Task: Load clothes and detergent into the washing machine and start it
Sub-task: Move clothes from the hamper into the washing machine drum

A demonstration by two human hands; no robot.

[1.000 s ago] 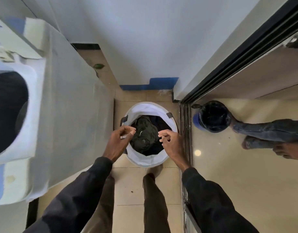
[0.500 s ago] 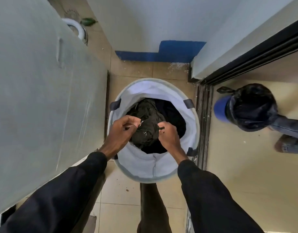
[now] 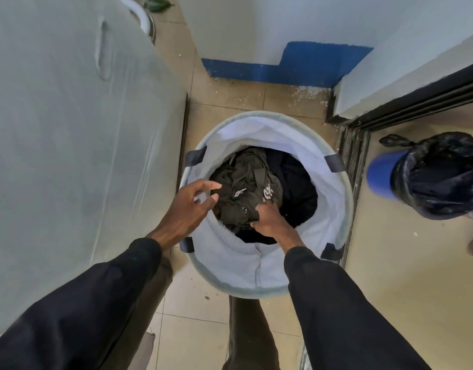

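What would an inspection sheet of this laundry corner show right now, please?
Surface: tiled floor; the basket stands on it.
Job's things: olive garment on top in the basket, darker clothes beside and under it; washer at left under a cover, its door out of view; detergent not seen.
Clutter: white crumbs by the wall; leaf; bin with a black bag.
Hands: left hand spread over the basket rim, holding nothing; right hand grips the olive garment.
Cables: nothing seen.
Surroundings: white wall with a blue patch; door track at right.
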